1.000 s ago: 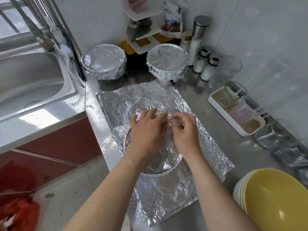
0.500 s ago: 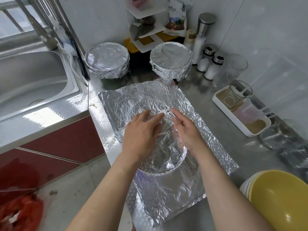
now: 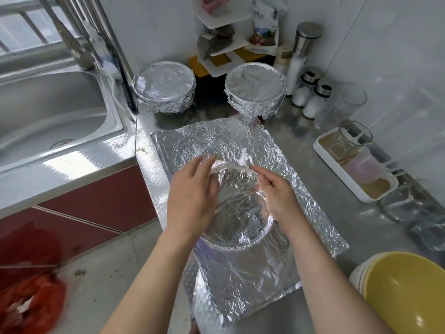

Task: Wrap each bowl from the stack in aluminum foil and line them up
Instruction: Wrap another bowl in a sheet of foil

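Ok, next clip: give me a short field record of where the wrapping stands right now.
done: left wrapped bowl and right wrapped bowl, apart at the back of the counter
in progress: bowl under the foil sheet, sheet edges lying flat, not tucked
left hand: presses foil over the bowl
right hand: touches foil at the bowl's right rim
remaining: stack, yellow bowl on top

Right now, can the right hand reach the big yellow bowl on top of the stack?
Probably yes. The yellow bowl sits atop its stack beside the right forearm, with nothing standing between. The right hand only rests on the foil-covered bowl, so it looks free to swing over.
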{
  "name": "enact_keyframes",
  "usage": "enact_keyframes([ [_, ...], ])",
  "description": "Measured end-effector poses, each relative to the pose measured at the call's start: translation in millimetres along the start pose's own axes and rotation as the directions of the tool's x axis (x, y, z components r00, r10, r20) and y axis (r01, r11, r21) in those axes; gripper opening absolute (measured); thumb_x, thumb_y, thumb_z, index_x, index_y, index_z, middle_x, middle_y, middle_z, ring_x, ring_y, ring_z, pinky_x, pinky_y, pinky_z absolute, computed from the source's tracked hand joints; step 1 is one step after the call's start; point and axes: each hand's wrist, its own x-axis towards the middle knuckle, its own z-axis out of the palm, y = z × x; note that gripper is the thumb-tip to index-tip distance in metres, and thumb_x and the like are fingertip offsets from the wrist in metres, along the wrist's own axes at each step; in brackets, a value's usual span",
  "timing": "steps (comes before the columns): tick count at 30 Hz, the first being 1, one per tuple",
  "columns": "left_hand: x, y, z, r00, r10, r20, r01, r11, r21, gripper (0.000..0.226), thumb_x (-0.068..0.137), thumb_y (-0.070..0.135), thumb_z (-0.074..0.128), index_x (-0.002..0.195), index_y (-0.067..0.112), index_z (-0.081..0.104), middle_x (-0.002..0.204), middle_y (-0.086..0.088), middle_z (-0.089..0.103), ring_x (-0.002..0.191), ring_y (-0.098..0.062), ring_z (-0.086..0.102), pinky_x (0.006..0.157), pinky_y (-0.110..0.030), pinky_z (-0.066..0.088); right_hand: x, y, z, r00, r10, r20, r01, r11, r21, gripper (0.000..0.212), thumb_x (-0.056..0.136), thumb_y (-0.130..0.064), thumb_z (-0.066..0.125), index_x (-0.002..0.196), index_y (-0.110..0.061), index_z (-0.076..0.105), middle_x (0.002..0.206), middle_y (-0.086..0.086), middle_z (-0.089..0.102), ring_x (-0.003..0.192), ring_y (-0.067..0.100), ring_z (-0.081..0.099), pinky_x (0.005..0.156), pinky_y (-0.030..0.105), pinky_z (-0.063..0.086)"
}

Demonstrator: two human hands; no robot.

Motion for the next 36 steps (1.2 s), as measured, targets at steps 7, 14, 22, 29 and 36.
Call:
enact_keyframes([
  [7, -41.9, -5.0, 18.1, 0.871, -0.483, 0.087, 0.433, 0.673, -0.6, 0.047, 0.088, 0.049, 0.041, 0.135, 0.048, 0.043, 0.133, -0.011, 0.059, 0.122, -0.048, 0.05, 0.097, -0.068, 0.042, -19.1, -8.2, 14.8, 0.977, 0.119, -0.178, -0.084, 0.977, 0.194, 0.034, 0.103, -0.025, 0.045, 0.135, -0.016, 0.054, 0.13, -0.003, 0.06, 0.12, 0.019, 0.056, 0.088, 0.021, 0.051],
  [14, -12.0, 3.6, 1.3, 0.965, -0.244, 0.099, 0.26, 0.833, -0.489, 0.038, 0.098, 0.037, 0.044, 0.135, 0.036, 0.05, 0.115, -0.017, 0.066, 0.102, -0.046, 0.061, 0.084, -0.059, 0.051, -53.3, -1.0, 32.3, 0.913, 0.151, -0.38, -0.02, 0.944, 0.328, 0.035, 0.105, -0.025, 0.039, 0.137, -0.027, 0.052, 0.139, -0.016, 0.048, 0.126, 0.001, 0.046, 0.088, 0.008, 0.037],
  [22, -8.9, -2.4, 14.3, 0.995, -0.026, 0.1, 0.028, 1.0, -0.011, 0.045, 0.104, 0.039, 0.033, 0.145, 0.022, 0.041, 0.144, 0.0, 0.046, 0.129, -0.02, 0.043, 0.1, -0.033, 0.037, -45.8, 7.8, 34.9, 0.938, 0.145, -0.315, -0.123, 0.988, 0.089, 0.057, 0.102, -0.032, 0.043, 0.153, -0.03, 0.019, 0.154, -0.006, 0.031, 0.137, 0.017, 0.039, 0.112, 0.039, 0.035],
  [29, -8.9, -3.3, 16.6, 0.996, 0.02, 0.091, -0.024, 0.999, 0.039, 0.046, 0.104, 0.039, 0.031, 0.145, 0.021, 0.041, 0.145, 0.0, 0.047, 0.129, -0.022, 0.043, 0.103, -0.039, 0.04, 4.7, -10.5, 19.0, 0.994, 0.026, -0.11, -0.061, 0.942, -0.33, 0.047, 0.101, -0.035, 0.041, 0.146, -0.023, 0.039, 0.13, 0.004, 0.058, 0.11, 0.02, 0.059, 0.097, 0.043, 0.049],
  [36, -7.9, -1.7, 16.1, 0.995, 0.017, 0.103, -0.023, 0.998, 0.06, 0.047, 0.104, 0.039, 0.032, 0.146, 0.019, 0.04, 0.146, 0.0, 0.045, 0.131, -0.022, 0.042, 0.105, -0.038, 0.038, 8.9, -2.4, 21.3, 0.987, -0.131, -0.089, 0.073, 0.874, -0.48, 0.031, 0.103, -0.026, 0.04, 0.082, -0.012, 0.058, 0.066, 0.007, 0.056, 0.062, 0.031, 0.053, 0.065, 0.045, 0.05],
])
